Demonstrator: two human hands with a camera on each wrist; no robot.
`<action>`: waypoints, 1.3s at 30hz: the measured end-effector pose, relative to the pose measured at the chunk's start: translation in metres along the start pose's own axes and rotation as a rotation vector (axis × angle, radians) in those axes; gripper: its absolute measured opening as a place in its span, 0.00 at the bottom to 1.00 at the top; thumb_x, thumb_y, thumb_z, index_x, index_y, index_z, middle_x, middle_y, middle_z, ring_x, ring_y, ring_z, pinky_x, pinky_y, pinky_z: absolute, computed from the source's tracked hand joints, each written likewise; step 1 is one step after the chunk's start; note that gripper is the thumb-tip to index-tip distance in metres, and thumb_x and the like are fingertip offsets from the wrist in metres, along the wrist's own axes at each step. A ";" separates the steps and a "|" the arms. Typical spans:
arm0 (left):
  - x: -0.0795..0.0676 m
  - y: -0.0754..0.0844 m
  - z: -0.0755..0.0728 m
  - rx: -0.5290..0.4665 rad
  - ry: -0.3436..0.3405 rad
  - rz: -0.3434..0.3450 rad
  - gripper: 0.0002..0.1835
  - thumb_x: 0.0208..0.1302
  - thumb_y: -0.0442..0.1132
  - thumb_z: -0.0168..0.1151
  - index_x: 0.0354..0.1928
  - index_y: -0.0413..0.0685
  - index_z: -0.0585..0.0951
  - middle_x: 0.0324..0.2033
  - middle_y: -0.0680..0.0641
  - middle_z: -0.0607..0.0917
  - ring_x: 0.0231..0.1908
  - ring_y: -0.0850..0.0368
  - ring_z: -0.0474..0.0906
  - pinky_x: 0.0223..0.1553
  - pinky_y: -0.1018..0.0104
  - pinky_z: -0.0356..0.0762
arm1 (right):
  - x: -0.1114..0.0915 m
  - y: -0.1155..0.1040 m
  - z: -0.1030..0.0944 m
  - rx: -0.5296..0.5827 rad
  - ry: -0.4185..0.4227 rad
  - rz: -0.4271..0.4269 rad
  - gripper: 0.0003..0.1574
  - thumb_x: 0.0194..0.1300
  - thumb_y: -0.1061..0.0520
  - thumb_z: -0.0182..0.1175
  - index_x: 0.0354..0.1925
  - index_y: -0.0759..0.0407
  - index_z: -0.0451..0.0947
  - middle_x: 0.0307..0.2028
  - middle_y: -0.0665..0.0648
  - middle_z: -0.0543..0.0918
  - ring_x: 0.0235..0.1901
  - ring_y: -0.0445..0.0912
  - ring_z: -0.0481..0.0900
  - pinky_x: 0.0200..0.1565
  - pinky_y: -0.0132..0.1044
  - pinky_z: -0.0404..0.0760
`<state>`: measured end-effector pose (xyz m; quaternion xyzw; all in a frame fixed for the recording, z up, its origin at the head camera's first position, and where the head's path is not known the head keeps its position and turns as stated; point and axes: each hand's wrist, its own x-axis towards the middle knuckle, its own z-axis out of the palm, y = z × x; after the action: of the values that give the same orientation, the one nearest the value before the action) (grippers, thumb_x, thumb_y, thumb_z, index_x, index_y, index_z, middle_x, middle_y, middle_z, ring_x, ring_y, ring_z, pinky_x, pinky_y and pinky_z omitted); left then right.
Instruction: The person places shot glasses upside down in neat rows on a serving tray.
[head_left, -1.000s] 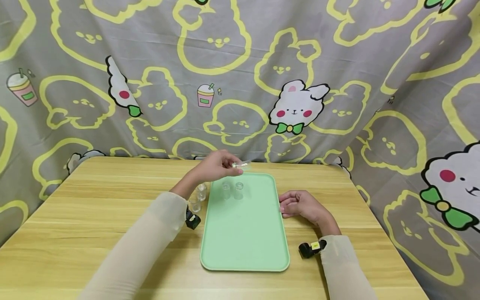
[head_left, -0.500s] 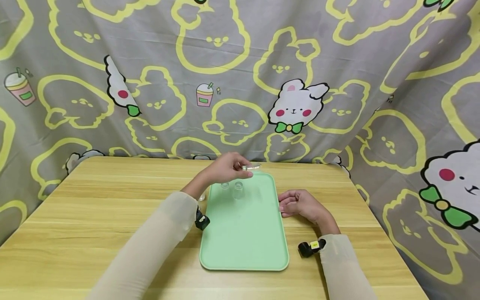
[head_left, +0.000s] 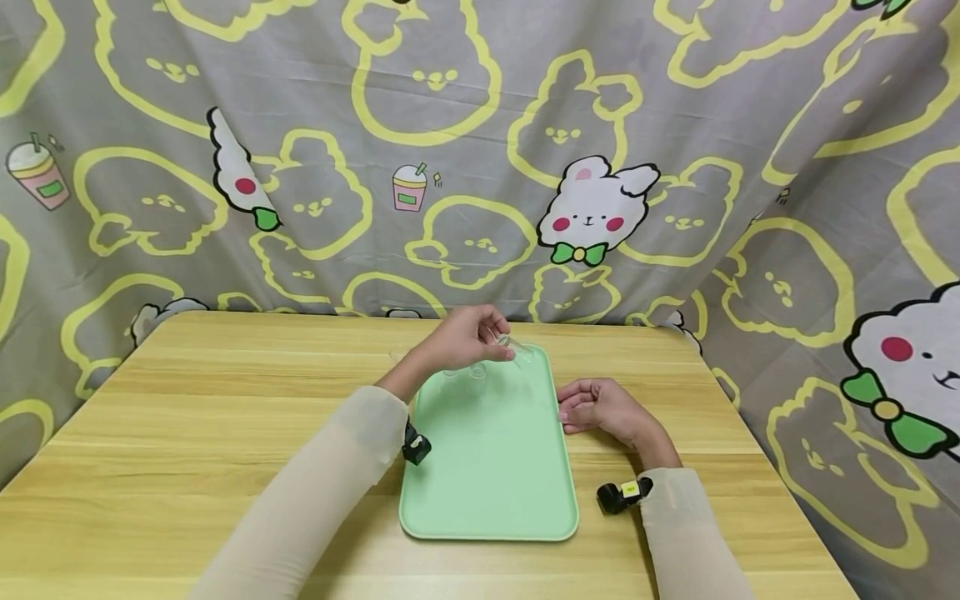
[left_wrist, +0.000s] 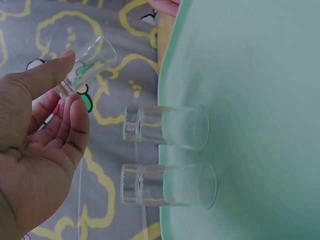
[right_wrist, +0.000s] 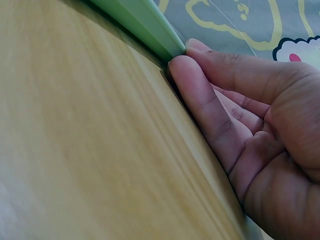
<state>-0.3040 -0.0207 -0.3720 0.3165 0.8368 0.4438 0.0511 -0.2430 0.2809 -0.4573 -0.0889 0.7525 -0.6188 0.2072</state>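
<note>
My left hand (head_left: pixel 472 337) is over the far end of the green tray (head_left: pixel 487 467). Its thumb and fingers pinch a small clear shot glass (left_wrist: pixel 92 65) by the thick base, the glass tilted with its mouth pointing away from the palm. Two similar shot glasses stand upside down on the tray, a nearer glass (left_wrist: pixel 167 185) and another glass (left_wrist: pixel 167 127) in the left wrist view; in the head view the left hand partly covers them. At the tray's right edge, my right hand (head_left: pixel 603 412) pinches the rim (right_wrist: pixel 172 45) between thumb and finger.
The tray lies on a wooden table (head_left: pixel 225 433). Left of it, a faint glass edge (head_left: pixel 397 354) shows beside the left forearm, which hides that spot. A patterned curtain (head_left: pixel 300 167) hangs behind the table and along the right. Each wrist carries a black camera (head_left: pixel 615 498).
My left hand has moved right over the tray's far end with the shot glass, which has tipped mouth downward. The left forearm now covers the glasses beside the tray. My right hand has stayed put.
</note>
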 end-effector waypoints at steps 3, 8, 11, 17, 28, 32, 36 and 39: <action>0.001 0.001 0.002 -0.011 0.001 -0.006 0.16 0.59 0.40 0.78 0.46 0.46 0.82 0.39 0.49 0.83 0.37 0.55 0.80 0.42 0.64 0.81 | 0.001 0.001 0.000 0.006 0.002 0.003 0.25 0.66 0.73 0.62 0.59 0.81 0.70 0.40 0.63 0.85 0.41 0.48 0.88 0.46 0.46 0.87; 0.003 -0.003 0.007 -0.002 -0.011 -0.011 0.15 0.59 0.41 0.78 0.46 0.48 0.85 0.38 0.50 0.84 0.38 0.56 0.81 0.41 0.65 0.81 | 0.001 0.001 -0.001 0.008 -0.006 -0.006 0.25 0.67 0.72 0.62 0.59 0.81 0.70 0.40 0.63 0.85 0.41 0.48 0.88 0.46 0.46 0.87; 0.004 -0.006 0.009 0.001 -0.023 -0.018 0.15 0.60 0.40 0.78 0.47 0.47 0.86 0.38 0.51 0.85 0.38 0.57 0.80 0.41 0.65 0.81 | 0.001 0.002 -0.001 0.008 -0.011 -0.009 0.25 0.67 0.72 0.62 0.59 0.81 0.70 0.41 0.63 0.85 0.41 0.48 0.88 0.47 0.46 0.87; 0.006 -0.007 0.012 0.065 -0.055 -0.017 0.16 0.61 0.39 0.77 0.50 0.45 0.87 0.41 0.53 0.86 0.39 0.58 0.80 0.42 0.67 0.81 | 0.001 0.002 -0.002 0.007 -0.012 -0.007 0.25 0.67 0.72 0.61 0.59 0.81 0.70 0.40 0.63 0.85 0.41 0.48 0.87 0.47 0.45 0.87; 0.004 -0.006 0.016 0.164 -0.132 -0.004 0.16 0.59 0.35 0.77 0.48 0.41 0.87 0.40 0.52 0.86 0.38 0.57 0.80 0.40 0.66 0.80 | 0.001 0.002 -0.002 0.010 -0.016 -0.008 0.25 0.66 0.72 0.61 0.60 0.81 0.70 0.40 0.63 0.85 0.41 0.48 0.87 0.47 0.46 0.87; 0.005 -0.008 0.017 0.204 -0.161 0.007 0.16 0.58 0.35 0.78 0.49 0.41 0.87 0.40 0.53 0.86 0.37 0.59 0.79 0.40 0.67 0.79 | 0.001 0.001 -0.002 0.008 -0.017 -0.011 0.25 0.67 0.72 0.61 0.60 0.81 0.69 0.41 0.63 0.84 0.41 0.48 0.87 0.47 0.46 0.87; 0.005 -0.010 0.018 0.233 -0.178 0.008 0.16 0.59 0.36 0.78 0.49 0.42 0.87 0.40 0.54 0.87 0.38 0.59 0.79 0.41 0.67 0.79 | 0.001 0.000 -0.001 0.004 -0.016 -0.012 0.25 0.67 0.72 0.61 0.60 0.81 0.69 0.41 0.63 0.84 0.41 0.48 0.87 0.47 0.46 0.87; 0.005 -0.011 0.018 0.237 -0.186 -0.001 0.16 0.59 0.35 0.77 0.49 0.42 0.87 0.40 0.54 0.87 0.38 0.59 0.80 0.41 0.66 0.79 | 0.001 0.000 -0.001 0.005 -0.014 -0.008 0.25 0.66 0.72 0.60 0.59 0.81 0.69 0.40 0.63 0.84 0.41 0.48 0.87 0.47 0.46 0.87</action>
<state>-0.3065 -0.0096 -0.3905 0.3597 0.8751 0.3107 0.0912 -0.2439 0.2813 -0.4574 -0.0957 0.7492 -0.6208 0.2101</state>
